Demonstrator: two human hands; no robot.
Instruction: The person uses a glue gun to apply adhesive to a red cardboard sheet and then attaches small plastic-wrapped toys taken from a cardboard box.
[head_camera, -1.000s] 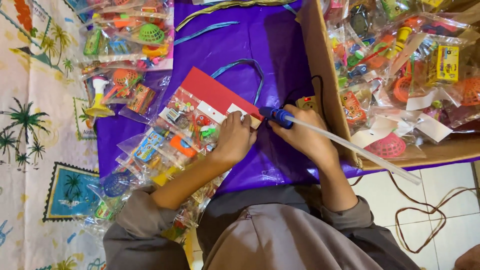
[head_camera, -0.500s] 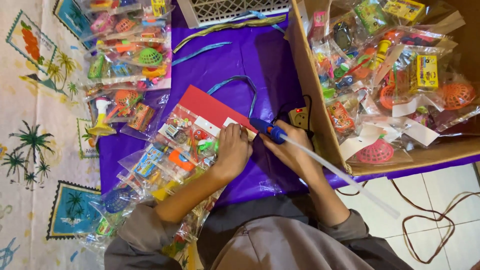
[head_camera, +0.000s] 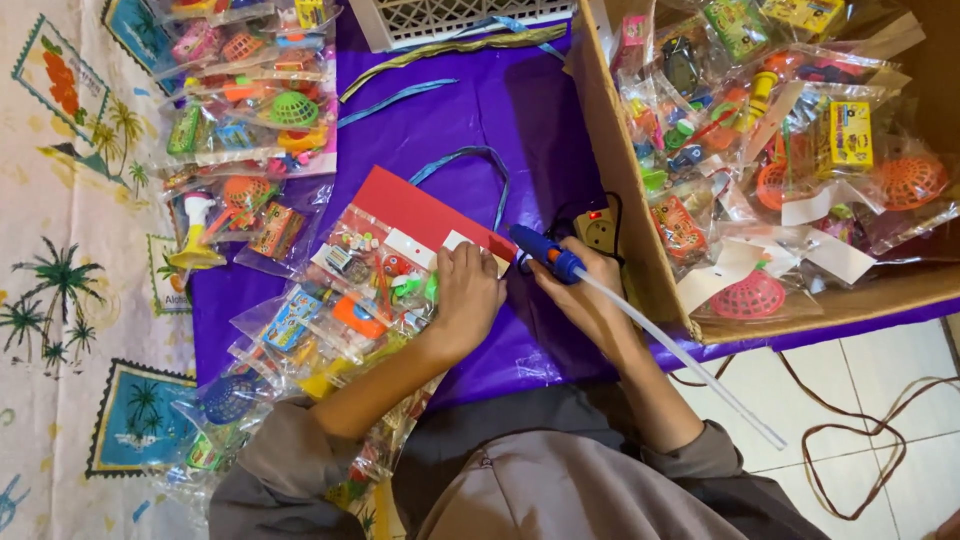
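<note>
We press the toy packet (head_camera: 375, 275) on the purple sheet (head_camera: 520, 120) with our left hand (head_camera: 468, 295), laid open and flat. Our right hand (head_camera: 590, 300) is clenched on the blue glue gun (head_camera: 545, 255), nozzle at the red header; sealing needs steady aim. The cardboard box (head_camera: 625, 190) holds finished packets.

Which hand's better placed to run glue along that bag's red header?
Right, likely. The right hand holds the glue gun, nozzle at the red header; the left hand presses the toy bag flat.
</note>
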